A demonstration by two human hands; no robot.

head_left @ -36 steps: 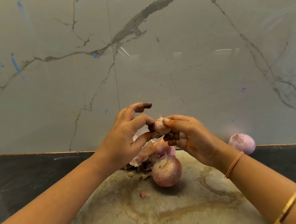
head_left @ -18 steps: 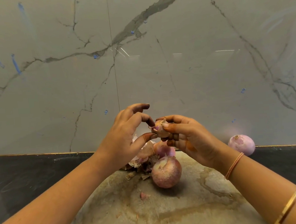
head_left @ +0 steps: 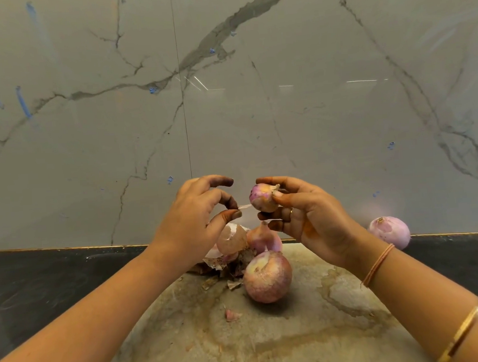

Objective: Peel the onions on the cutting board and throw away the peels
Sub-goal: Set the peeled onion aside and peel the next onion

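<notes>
Both above stained board (head_left: 271,342) by marble wall (head_left: 284,121): left grip (head_left: 191,226) pinching peel (head_left: 245,207), right grip (head_left: 316,217) clasping onion (head_left: 261,199).

Small pink-purple onion (head_left: 261,197): aloft above the stained beige cutting board (head_left: 272,345), thin pale skin strip (head_left: 245,206) stretching off its left!
Big round pink onion (head_left: 267,277): sitting on that board.
Papery peel heap (head_left: 228,249): piled just behind it.
Peeled purple onion (head_left: 388,231): off-board, right.

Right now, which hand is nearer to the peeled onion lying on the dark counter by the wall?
Right. The right hand, holding a small onion, is left of the peeled onion; the left hand, pinching a strip of skin, is farther left.
</notes>
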